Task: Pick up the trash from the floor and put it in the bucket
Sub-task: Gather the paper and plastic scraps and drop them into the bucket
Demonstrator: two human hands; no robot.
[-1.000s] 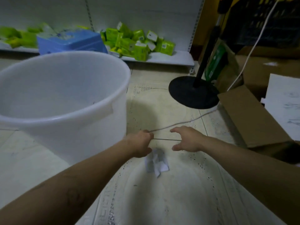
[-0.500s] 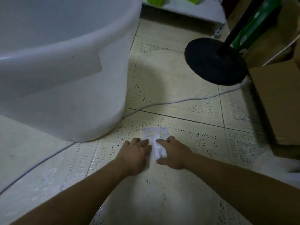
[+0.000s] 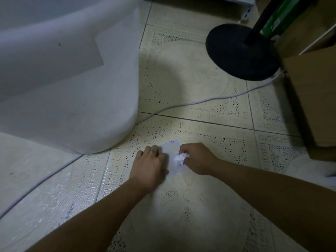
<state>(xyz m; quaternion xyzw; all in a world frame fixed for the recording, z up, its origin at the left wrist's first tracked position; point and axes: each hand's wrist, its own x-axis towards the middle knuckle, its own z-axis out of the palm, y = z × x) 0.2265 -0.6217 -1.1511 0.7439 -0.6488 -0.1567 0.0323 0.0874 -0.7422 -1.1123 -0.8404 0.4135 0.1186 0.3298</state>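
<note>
Nearest to the camera, both forearms reached down to the tiled floor (image 3: 181, 206), and the hands met over the trash. The left hand (image 3: 150, 161) lay on the left edge of a flat sheet of paper (image 3: 171, 148). Its fingers (image 3: 154, 150) were bent over that edge, but the tips were hidden, so I cannot tell if they pinched the sheet or only pressed it down. The right hand (image 3: 197, 159) had its fingers curled around a crumpled wad (image 3: 180, 158) of white paper and gripped it just above the sheet. Whether the wad was part of the sheet or a separate piece was not clear.

In my judgement this was the picking-up step: the trash lay on the floor between the hands and nothing had gone up to the bucket (image 3: 72, 88) yet. The bucket stood near, to the left and a little behind the hands, with its rim out of view above. The next move called for gathering the flat sheet fully into a grip, then lifting high enough to clear the tall wall.

Further back a cable (image 3: 200, 101) ran across the tiles to a black round stand base (image 3: 240, 51), beside a cardboard box (image 3: 314, 99).
</note>
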